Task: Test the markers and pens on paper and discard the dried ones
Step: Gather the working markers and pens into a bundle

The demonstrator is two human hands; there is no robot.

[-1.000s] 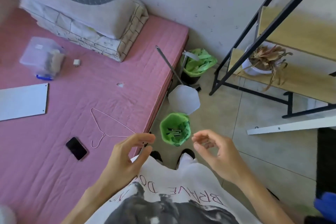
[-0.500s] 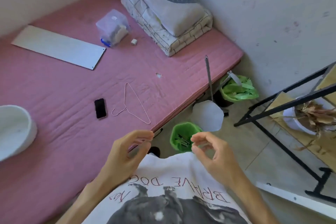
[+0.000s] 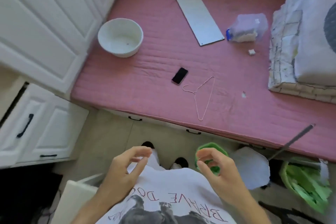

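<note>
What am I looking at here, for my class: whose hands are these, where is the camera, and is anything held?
There is no machine. A person wears a camera on the head, looking down at their own two hands. The left hand and right hand hang loosely curled in front of the white T-shirt and hold nothing. On the pink mattress lie a white bowl, a black phone, a wire hanger, a white board and a clear plastic box. Behind the right hand a small green-lined bin stands on the floor.
</note>
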